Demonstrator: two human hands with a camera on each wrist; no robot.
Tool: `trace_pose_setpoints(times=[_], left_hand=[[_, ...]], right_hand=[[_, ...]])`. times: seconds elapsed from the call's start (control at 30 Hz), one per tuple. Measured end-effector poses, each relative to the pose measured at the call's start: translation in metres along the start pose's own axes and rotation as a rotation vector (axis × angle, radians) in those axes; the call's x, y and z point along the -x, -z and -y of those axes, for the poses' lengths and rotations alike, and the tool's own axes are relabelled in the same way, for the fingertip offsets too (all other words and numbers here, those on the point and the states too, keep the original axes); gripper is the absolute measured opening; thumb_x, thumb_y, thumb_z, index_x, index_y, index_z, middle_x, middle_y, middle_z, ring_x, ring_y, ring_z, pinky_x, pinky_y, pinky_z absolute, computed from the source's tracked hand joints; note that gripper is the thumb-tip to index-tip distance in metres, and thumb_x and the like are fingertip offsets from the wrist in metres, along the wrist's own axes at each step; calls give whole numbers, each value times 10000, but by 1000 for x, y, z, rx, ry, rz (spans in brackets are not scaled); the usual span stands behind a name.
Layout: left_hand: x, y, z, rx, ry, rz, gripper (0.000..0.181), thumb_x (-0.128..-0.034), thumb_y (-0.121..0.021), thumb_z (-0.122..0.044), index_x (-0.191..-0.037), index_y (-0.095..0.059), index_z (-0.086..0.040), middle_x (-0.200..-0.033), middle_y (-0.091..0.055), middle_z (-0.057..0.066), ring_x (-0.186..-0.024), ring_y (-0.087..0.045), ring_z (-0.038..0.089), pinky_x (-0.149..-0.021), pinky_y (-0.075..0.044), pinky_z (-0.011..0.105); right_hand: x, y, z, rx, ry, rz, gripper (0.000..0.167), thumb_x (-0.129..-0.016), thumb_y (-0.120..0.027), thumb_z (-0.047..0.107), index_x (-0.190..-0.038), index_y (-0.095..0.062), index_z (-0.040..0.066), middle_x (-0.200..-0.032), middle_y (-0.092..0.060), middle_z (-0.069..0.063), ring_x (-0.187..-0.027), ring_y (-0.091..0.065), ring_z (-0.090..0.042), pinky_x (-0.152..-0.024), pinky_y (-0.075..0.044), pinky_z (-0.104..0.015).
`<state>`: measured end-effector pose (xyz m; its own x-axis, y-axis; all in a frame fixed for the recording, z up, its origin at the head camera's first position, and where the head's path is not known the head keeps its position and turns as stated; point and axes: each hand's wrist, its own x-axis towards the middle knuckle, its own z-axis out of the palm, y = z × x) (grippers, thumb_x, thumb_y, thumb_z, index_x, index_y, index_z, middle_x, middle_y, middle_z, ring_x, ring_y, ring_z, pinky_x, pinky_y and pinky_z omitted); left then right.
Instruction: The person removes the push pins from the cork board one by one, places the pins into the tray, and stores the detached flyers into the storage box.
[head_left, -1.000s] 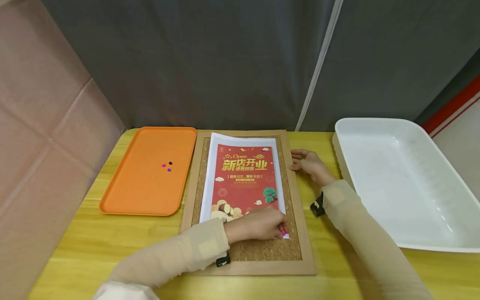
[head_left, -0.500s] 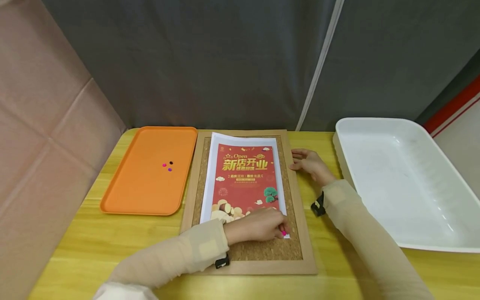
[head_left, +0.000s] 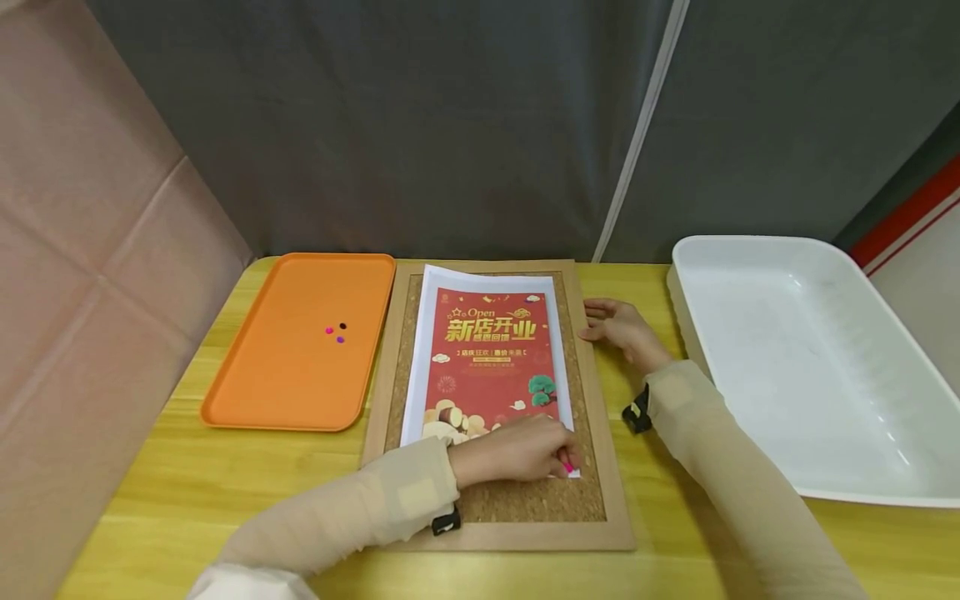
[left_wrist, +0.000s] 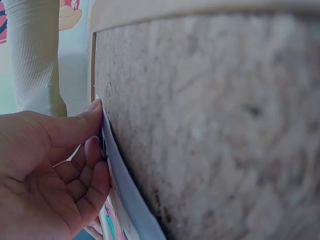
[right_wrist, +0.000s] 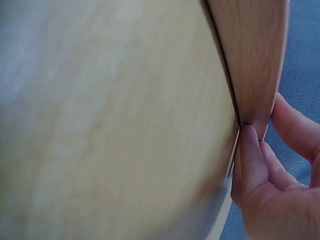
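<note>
Lengthwise, poster (head_left: 486, 392) points away — left hand (head_left: 517, 451) pinches pink pin (head_left: 568, 468), right hand (head_left: 621, 331) grips corkboard (head_left: 532, 503).

Open height lay over the upper poster (head_left: 487, 392) and the orange tray (head_left: 285, 375). The left forearm (head_left: 337, 512) and left hand (head_left: 521, 450) barred the lower corkboard (head_left: 528, 504). The right hand (head_left: 615, 327) blocked the strip toward the white tub (head_left: 787, 350); nearer, a wedge of table (head_left: 660, 517) gave room. A gray curtain (head_left: 450, 125) walled the far side.
</note>
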<state>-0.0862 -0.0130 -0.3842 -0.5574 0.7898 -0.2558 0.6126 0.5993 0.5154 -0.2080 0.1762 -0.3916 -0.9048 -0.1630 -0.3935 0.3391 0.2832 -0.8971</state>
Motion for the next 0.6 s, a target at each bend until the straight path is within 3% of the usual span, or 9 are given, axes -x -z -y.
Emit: trace_pose_setpoints(times=[0.6], left_hand=[[3,0,-1,-16,-2,-5,98,-876,-685,-161,-963,-723,-184,-852,-704,-102,-748,-576,-64,-628,-402,59]], right_hand=[[1,0,1,-14,2,2,673,-907,-566,-24,-1492,-233,-24,-1533,-291,-232,-1405,-346,-331,-724,-444,-56]])
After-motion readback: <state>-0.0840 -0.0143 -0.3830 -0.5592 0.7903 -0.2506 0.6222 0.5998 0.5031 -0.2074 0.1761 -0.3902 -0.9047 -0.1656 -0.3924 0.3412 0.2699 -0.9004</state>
